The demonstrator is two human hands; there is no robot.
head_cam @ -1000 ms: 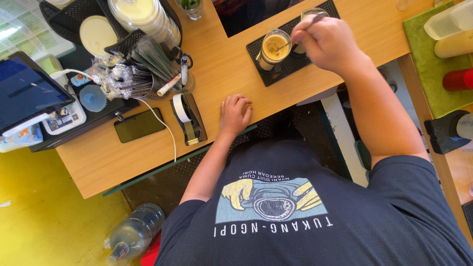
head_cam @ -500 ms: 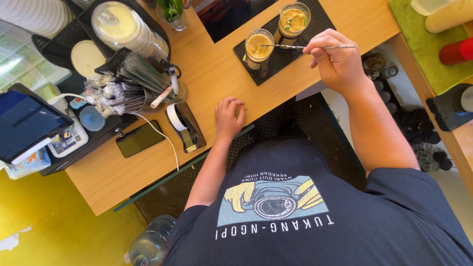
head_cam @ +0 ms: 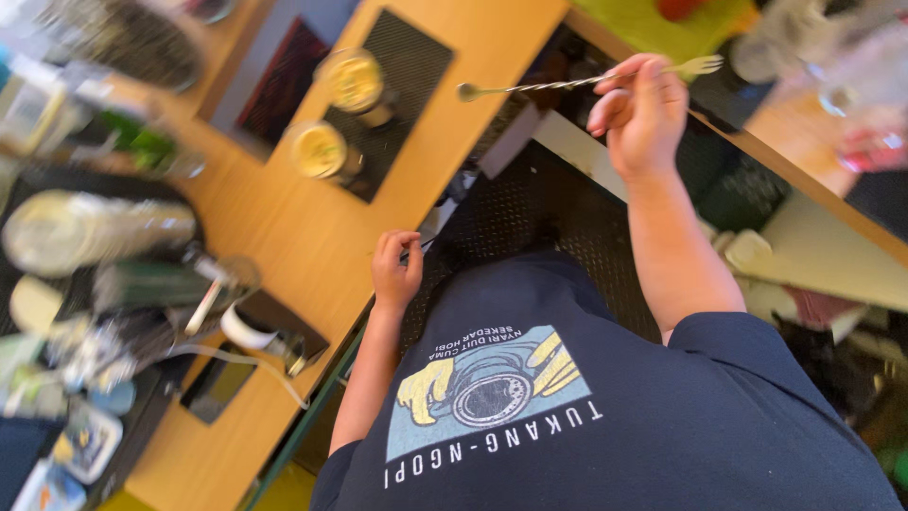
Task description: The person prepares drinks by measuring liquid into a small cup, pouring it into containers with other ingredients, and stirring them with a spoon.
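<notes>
At the left, blurred bottles and a tray are hard to make out. The desk edge is gripped by the curled left hand. Two glasses stand on a black mat. A long spoon is pinched by the right hand, raised above open floor.
</notes>
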